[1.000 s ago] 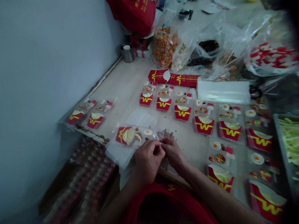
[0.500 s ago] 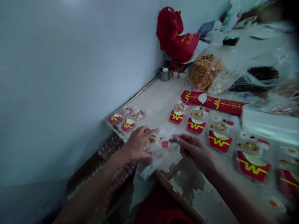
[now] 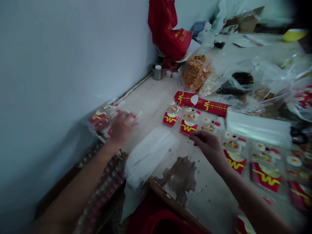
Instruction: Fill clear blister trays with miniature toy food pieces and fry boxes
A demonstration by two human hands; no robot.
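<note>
L hand (image 3: pixel 122 129) blurred, pkt (image 3: pixel 109 132) part-hid, rt-edge bag (image 3: pixel 301 102) cut off

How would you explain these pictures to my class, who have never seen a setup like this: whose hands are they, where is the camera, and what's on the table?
There is no machine here, just a person's two bare hands. One camera, worn on the head, takes every picture, looking forward and down. On the table lie clear packets showing little eggs and red fries boxes, some pale plastic and a long red strip. Behind stand a metal cup and a bag of orange bits. The left hand, blurred, is over packets at the table's left edge; the right hand is beside another packet. Whether either holds anything is unclear.
</note>
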